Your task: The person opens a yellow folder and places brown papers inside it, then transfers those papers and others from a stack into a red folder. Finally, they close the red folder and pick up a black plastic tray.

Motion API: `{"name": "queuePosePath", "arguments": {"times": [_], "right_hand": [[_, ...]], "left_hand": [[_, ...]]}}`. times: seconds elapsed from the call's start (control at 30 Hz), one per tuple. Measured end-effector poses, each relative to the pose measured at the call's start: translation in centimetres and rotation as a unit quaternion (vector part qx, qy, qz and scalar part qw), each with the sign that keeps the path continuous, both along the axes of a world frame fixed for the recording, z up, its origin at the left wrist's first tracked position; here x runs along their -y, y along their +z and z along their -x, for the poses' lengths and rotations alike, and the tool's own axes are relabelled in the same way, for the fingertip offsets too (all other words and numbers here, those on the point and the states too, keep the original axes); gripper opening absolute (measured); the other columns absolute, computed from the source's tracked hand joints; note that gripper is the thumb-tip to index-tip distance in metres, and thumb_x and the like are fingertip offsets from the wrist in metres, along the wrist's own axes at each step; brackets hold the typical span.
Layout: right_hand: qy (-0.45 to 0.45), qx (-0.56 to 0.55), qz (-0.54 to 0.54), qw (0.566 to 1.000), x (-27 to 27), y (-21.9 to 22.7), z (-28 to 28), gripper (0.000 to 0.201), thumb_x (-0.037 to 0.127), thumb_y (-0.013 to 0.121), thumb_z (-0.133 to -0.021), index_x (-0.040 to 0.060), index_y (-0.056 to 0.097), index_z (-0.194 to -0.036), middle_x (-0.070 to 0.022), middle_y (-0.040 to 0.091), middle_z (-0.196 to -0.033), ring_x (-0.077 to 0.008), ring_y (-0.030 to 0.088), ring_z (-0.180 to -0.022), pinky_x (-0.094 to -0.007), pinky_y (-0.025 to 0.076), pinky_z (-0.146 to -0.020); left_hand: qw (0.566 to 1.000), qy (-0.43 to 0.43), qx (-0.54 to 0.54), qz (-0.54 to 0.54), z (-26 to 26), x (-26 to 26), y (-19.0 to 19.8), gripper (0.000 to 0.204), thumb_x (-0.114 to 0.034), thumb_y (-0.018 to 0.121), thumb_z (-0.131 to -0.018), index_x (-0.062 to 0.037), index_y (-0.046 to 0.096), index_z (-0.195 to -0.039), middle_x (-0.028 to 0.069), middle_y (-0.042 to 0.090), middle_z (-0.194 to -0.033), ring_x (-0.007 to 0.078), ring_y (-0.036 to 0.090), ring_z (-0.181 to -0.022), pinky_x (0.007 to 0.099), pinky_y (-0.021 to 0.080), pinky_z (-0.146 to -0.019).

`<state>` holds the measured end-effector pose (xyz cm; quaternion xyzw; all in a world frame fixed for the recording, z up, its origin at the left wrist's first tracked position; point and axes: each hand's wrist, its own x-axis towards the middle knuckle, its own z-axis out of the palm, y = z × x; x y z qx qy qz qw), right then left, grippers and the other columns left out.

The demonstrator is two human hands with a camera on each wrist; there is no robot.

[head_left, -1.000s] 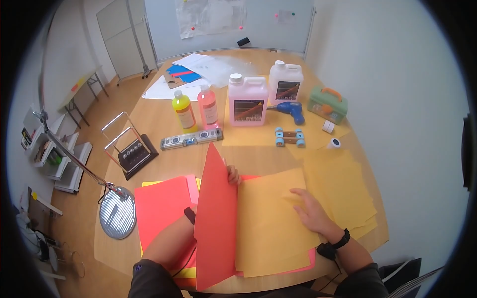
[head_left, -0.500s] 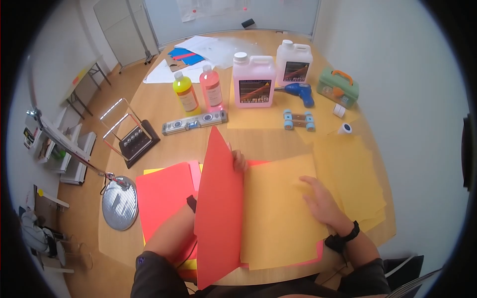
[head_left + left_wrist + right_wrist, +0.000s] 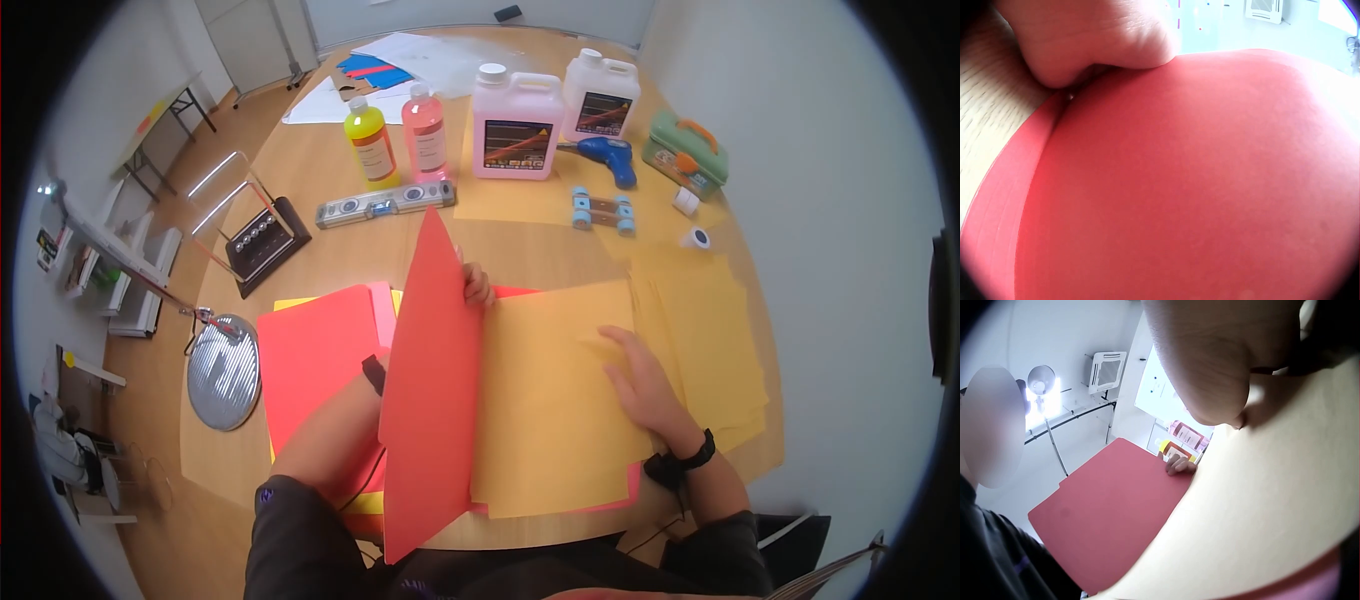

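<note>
The left hand (image 3: 478, 285) has its fingers bent over the far edge of a red folder (image 3: 430, 400) and, as it seems, pinches this edge; the wrist is behind the raised cover. The right hand (image 3: 640, 385) lies with relaxed fingers, the thumb apart from them, on the top yellow sheet (image 3: 560, 420), near its right edge, and grips nothing that I can see.

The red cover stands nearly upright between the two forearms, so it is directly at the left hand. The yellow sheet lies flat just to the right of it, under the right hand. I judge that the step in hand is to hold the folder open while the sheet is laid straight inside. The next move, in my opinion, calls for the right hand to keep the sheet flat and then leave room for the cover.

Further outward on the surface (image 3: 340, 255), another red sheet (image 3: 320, 350) lies to the left, and loose yellow paper (image 3: 710, 340) to the right. Beyond them are a spirit level (image 3: 385, 204), a yellow bottle (image 3: 372, 145) and a pink bottle (image 3: 426, 140).
</note>
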<state>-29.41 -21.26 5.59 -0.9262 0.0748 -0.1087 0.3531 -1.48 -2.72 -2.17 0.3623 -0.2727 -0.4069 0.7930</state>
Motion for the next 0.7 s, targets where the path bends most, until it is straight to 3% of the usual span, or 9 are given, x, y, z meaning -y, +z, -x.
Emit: {"name": "queuePosePath", "arguments": {"times": [0.07, 0.27, 0.33, 0.4, 0.43, 0.5, 0.6, 0.7], "right_hand": [[0.000, -0.005, -0.002, 1.000, -0.1, -0.2, 0.1, 0.047, 0.002, 0.056, -0.094, -0.0015, 0.047, -0.139, -0.0241, 0.055, -0.135, -0.0406, 0.052, -0.130, -0.0431, 0.041, -0.111], [0.008, 0.002, -0.010, 1.000, 0.0, -0.4, -0.2, 0.049, -0.002, 0.051, -0.091, -0.0022, 0.046, -0.139, -0.0241, 0.052, -0.138, -0.0395, 0.049, -0.134, -0.0430, 0.037, -0.115], [-0.011, -0.011, -0.016, 1.000, -0.4, 0.0, 0.9, 0.049, -0.002, 0.051, -0.090, -0.0023, 0.046, -0.139, -0.0244, 0.051, -0.139, -0.0394, 0.048, -0.135, -0.0428, 0.036, -0.115], [-0.021, 0.009, 0.002, 1.000, -0.4, 1.3, 0.6, 0.052, -0.004, 0.053, -0.090, -0.0006, 0.042, -0.140, -0.0218, 0.055, -0.137, -0.0313, 0.052, -0.134, -0.0401, 0.038, -0.113], [-0.036, -0.004, 0.012, 0.999, 0.0, 1.3, 0.9, 0.052, -0.004, 0.053, -0.090, -0.0006, 0.042, -0.140, -0.0218, 0.055, -0.137, -0.0313, 0.052, -0.134, -0.0401, 0.038, -0.113], [-0.064, 0.087, -0.189, 0.976, 1.2, 1.3, 1.1, 0.056, -0.008, 0.054, -0.092, 0.0031, 0.034, -0.143, -0.0183, 0.062, -0.129, -0.0230, 0.058, -0.124, -0.0361, 0.045, -0.105], [-0.153, 0.162, -0.204, 0.953, 4.3, 3.1, 2.0, 0.058, -0.010, 0.054, -0.094, 0.0066, 0.029, -0.143, -0.0156, 0.067, -0.120, -0.0180, 0.063, -0.112, -0.0319, 0.049, -0.097], [-0.218, 0.147, -0.229, 0.937, 8.9, 5.2, 4.1, 0.054, -0.008, 0.053, -0.097, 0.0069, 0.029, -0.143, -0.0175, 0.068, -0.118, -0.0206, 0.065, -0.107, -0.0317, 0.051, -0.094]], "left_hand": [[0.997, -0.042, -0.048, 0.048, 0.2, 0.0, 0.1, 0.056, -0.048, 0.033, -0.111, -0.0113, 0.039, -0.069, 0.0011, 0.038, -0.065, 0.0189, 0.041, -0.071, 0.0323, 0.039, -0.074], [0.992, -0.054, -0.036, 0.104, 0.5, -0.2, -0.3, 0.047, -0.041, 0.040, -0.111, -0.0117, 0.042, -0.074, 0.0014, 0.040, -0.067, 0.0196, 0.045, -0.068, 0.0331, 0.041, -0.067], [0.988, -0.024, -0.097, 0.122, 0.8, 0.0, -1.6, 0.046, -0.040, 0.042, -0.111, -0.0115, 0.042, -0.075, 0.0017, 0.040, -0.067, 0.0196, 0.045, -0.067, 0.0339, 0.042, -0.066], [0.976, -0.003, -0.153, 0.154, -0.2, 1.2, -2.9, 0.044, -0.039, 0.043, -0.110, -0.0113, 0.043, -0.076, 0.0019, 0.040, -0.067, 0.0197, 0.045, -0.066, 0.0346, 0.042, -0.064], [0.980, -0.017, -0.113, 0.162, -1.2, 1.3, -3.9, 0.045, -0.039, 0.043, -0.111, -0.0110, 0.042, -0.075, 0.0021, 0.039, -0.067, 0.0194, 0.044, -0.066, 0.0348, 0.042, -0.066], [0.980, -0.035, -0.077, 0.178, -1.5, 1.6, -4.3, 0.045, -0.039, 0.042, -0.111, -0.0107, 0.042, -0.075, 0.0022, 0.039, -0.067, 0.0191, 0.043, -0.065, 0.0351, 0.042, -0.067], [0.991, -0.055, -0.060, 0.107, -0.2, 0.2, -0.5, 0.048, -0.040, 0.040, -0.111, -0.0109, 0.041, -0.073, 0.0016, 0.037, -0.066, 0.0177, 0.040, -0.066, 0.0352, 0.041, -0.071], [0.999, 0.002, -0.047, 0.015, 0.4, -0.2, 0.7, 0.052, -0.043, 0.037, -0.112, -0.0111, 0.039, -0.071, 0.0011, 0.035, -0.066, 0.0182, 0.039, -0.068, 0.0350, 0.040, -0.074]]}}
